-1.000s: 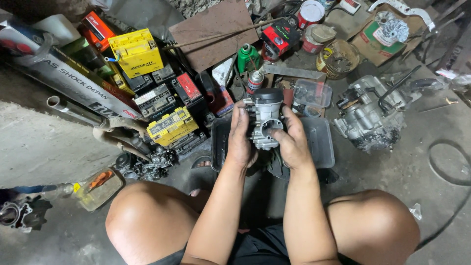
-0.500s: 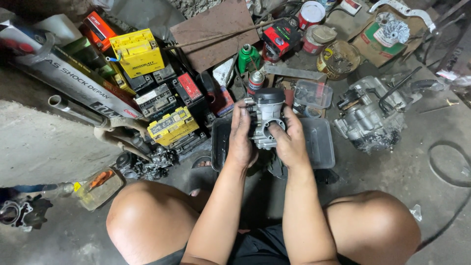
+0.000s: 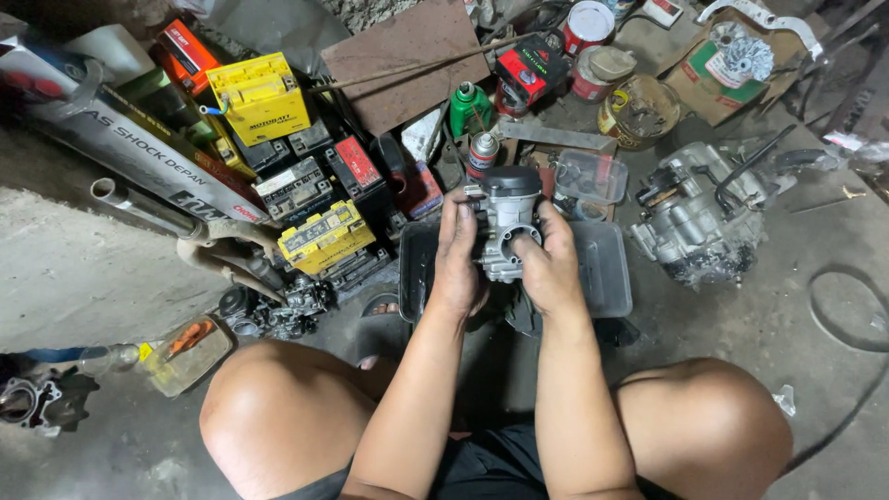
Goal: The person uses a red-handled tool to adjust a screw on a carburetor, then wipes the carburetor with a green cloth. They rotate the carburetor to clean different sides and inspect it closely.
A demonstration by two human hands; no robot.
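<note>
I hold a grey metal carburetor (image 3: 507, 222) with a black cap in both hands, above a dark plastic tray (image 3: 607, 278) on the floor. My left hand (image 3: 456, 259) grips its left side, fingers wrapped up along the body. My right hand (image 3: 549, 264) clasps the right side, with the thumb by the round opening on the front. My bare knees frame the bottom of the view.
A grey engine block (image 3: 693, 218) lies to the right. Several yellow and black batteries (image 3: 319, 236) and boxes pile up at left, next to a long shock absorber box (image 3: 130, 157). Cans, a green bottle (image 3: 468, 106) and a clear tub (image 3: 588, 176) sit behind. Small metal parts (image 3: 273, 310) lie by my left knee.
Both hands have kept hold of the carburetor and turned it slightly; the right thumb has shifted over the round opening.
</note>
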